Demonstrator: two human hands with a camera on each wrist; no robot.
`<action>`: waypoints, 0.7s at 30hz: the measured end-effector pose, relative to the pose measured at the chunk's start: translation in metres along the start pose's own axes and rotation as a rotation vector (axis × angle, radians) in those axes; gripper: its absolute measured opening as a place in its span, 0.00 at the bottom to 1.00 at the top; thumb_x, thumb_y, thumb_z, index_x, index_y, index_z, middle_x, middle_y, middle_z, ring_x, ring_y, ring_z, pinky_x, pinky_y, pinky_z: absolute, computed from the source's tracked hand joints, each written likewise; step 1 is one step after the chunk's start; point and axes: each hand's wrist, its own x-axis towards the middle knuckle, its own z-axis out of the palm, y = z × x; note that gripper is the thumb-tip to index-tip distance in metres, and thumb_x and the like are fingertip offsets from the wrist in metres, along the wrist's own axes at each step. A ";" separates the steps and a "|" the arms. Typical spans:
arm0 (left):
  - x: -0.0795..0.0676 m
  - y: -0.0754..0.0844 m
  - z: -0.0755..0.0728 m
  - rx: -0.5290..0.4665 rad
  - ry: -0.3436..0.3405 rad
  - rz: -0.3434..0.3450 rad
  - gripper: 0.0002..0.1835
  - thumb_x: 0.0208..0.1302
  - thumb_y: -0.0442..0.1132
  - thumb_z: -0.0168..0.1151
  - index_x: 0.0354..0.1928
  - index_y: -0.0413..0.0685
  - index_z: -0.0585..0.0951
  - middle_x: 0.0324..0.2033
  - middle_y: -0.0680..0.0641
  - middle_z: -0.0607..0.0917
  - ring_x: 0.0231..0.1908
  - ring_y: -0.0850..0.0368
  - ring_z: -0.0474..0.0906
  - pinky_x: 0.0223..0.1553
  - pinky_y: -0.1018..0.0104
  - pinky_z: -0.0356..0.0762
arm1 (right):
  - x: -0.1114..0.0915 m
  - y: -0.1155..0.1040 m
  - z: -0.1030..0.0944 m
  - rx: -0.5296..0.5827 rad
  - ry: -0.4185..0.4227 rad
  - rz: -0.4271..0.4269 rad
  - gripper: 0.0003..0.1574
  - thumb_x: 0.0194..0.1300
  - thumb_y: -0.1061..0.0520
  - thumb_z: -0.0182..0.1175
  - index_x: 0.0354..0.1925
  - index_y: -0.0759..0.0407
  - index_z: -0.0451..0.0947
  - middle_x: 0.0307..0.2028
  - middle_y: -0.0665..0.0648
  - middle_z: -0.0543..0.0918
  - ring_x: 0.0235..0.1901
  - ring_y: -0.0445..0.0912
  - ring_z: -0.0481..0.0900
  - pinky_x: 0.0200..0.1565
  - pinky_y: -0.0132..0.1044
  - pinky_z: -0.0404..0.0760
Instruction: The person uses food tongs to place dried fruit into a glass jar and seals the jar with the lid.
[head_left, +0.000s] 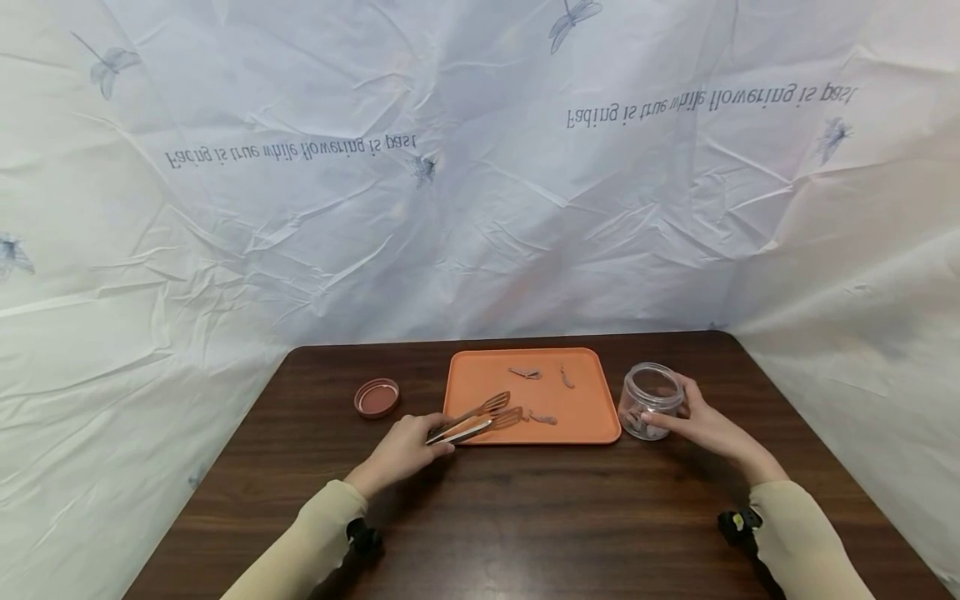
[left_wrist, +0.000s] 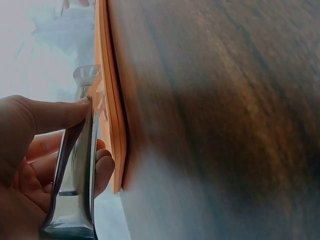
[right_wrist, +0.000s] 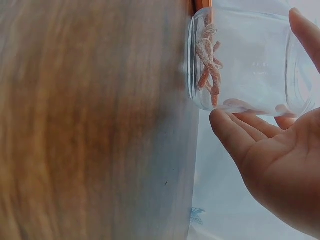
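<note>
My left hand (head_left: 405, 454) grips a pair of metal tongs (left_wrist: 75, 175) with slotted ends, the thumb on one arm and the fingers round the other. In the head view the tongs' spread ends lie over the orange tray (head_left: 585, 417), right by a twisted brownish strip (head_left: 543, 419). Farther back on the tray are two more such strips, one on the left (head_left: 527, 373) and one on the right (head_left: 567, 380). My right hand (head_left: 705, 429) holds an uncapped clear jar (right_wrist: 250, 60) upright beside the tray, thumb and fingers around it. Several sugary-looking strips (right_wrist: 207, 55) lie in its bottom.
A reddish-brown screw lid (head_left: 377, 398) rests on the dark wooden table (head_left: 525, 517), left of the tray. Behind the table's far edge hangs a pale printed sheet (head_left: 487, 208), which also runs along both sides.
</note>
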 end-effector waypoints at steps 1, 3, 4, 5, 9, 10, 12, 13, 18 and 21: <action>0.000 0.000 0.000 0.001 0.003 0.000 0.20 0.64 0.41 0.72 0.57 0.46 0.84 0.37 0.51 0.88 0.23 0.64 0.69 0.26 0.66 0.69 | 0.000 0.000 0.000 0.001 0.000 0.000 0.70 0.69 0.38 0.63 0.78 0.61 0.22 0.73 0.81 0.44 0.71 0.77 0.48 0.60 0.72 0.62; 0.000 0.000 0.000 0.004 0.006 0.001 0.19 0.64 0.42 0.72 0.56 0.47 0.84 0.38 0.51 0.88 0.24 0.64 0.71 0.28 0.66 0.70 | 0.000 0.000 0.000 0.003 -0.001 0.000 0.70 0.69 0.38 0.63 0.78 0.61 0.22 0.73 0.81 0.43 0.71 0.77 0.47 0.60 0.72 0.62; 0.000 0.000 0.001 0.007 0.010 0.009 0.19 0.64 0.41 0.72 0.56 0.47 0.84 0.39 0.52 0.88 0.25 0.65 0.72 0.29 0.66 0.71 | 0.000 0.000 0.000 0.005 -0.001 -0.001 0.70 0.69 0.38 0.63 0.78 0.61 0.22 0.73 0.81 0.43 0.71 0.77 0.47 0.60 0.72 0.62; 0.000 0.000 0.001 0.007 0.011 0.012 0.19 0.64 0.41 0.72 0.56 0.48 0.85 0.39 0.52 0.88 0.25 0.65 0.72 0.29 0.66 0.72 | 0.000 0.000 0.000 0.006 -0.001 -0.002 0.70 0.69 0.38 0.63 0.78 0.61 0.22 0.73 0.81 0.43 0.71 0.77 0.47 0.60 0.72 0.62; -0.001 0.001 0.001 0.007 0.017 0.020 0.17 0.64 0.41 0.72 0.54 0.50 0.85 0.40 0.53 0.88 0.26 0.65 0.73 0.31 0.66 0.73 | -0.001 -0.001 0.000 0.009 -0.001 -0.008 0.70 0.69 0.39 0.63 0.78 0.61 0.23 0.73 0.80 0.46 0.71 0.78 0.48 0.60 0.72 0.62; -0.001 0.001 0.001 0.008 0.018 0.022 0.16 0.64 0.40 0.72 0.54 0.50 0.86 0.39 0.53 0.88 0.26 0.65 0.73 0.31 0.66 0.73 | -0.002 -0.001 0.000 0.010 -0.002 -0.009 0.69 0.70 0.39 0.63 0.78 0.60 0.23 0.72 0.80 0.47 0.71 0.77 0.48 0.60 0.72 0.62; -0.001 0.002 0.001 0.006 0.021 0.017 0.16 0.64 0.40 0.72 0.53 0.51 0.86 0.39 0.53 0.88 0.26 0.65 0.73 0.31 0.66 0.73 | -0.002 -0.001 0.000 0.011 -0.003 -0.010 0.69 0.70 0.39 0.63 0.78 0.60 0.23 0.72 0.79 0.50 0.71 0.77 0.48 0.60 0.72 0.62; -0.002 0.002 0.001 0.009 0.024 0.021 0.15 0.64 0.39 0.72 0.53 0.50 0.86 0.39 0.53 0.88 0.27 0.65 0.74 0.31 0.65 0.73 | -0.003 -0.002 0.000 0.014 -0.003 -0.012 0.69 0.70 0.39 0.63 0.78 0.60 0.23 0.72 0.78 0.51 0.71 0.77 0.48 0.60 0.72 0.62; -0.003 0.003 0.001 0.011 0.039 0.016 0.14 0.63 0.38 0.72 0.51 0.51 0.87 0.41 0.53 0.89 0.33 0.65 0.79 0.35 0.64 0.77 | -0.002 -0.001 0.000 0.010 -0.002 -0.005 0.69 0.70 0.39 0.63 0.78 0.60 0.23 0.72 0.79 0.50 0.71 0.77 0.48 0.60 0.73 0.61; -0.003 0.003 0.001 0.011 0.048 0.012 0.14 0.63 0.38 0.72 0.51 0.51 0.87 0.42 0.53 0.89 0.36 0.63 0.82 0.38 0.62 0.79 | -0.002 -0.001 0.000 0.011 -0.003 -0.005 0.69 0.70 0.39 0.63 0.78 0.60 0.23 0.72 0.79 0.50 0.71 0.77 0.48 0.60 0.73 0.61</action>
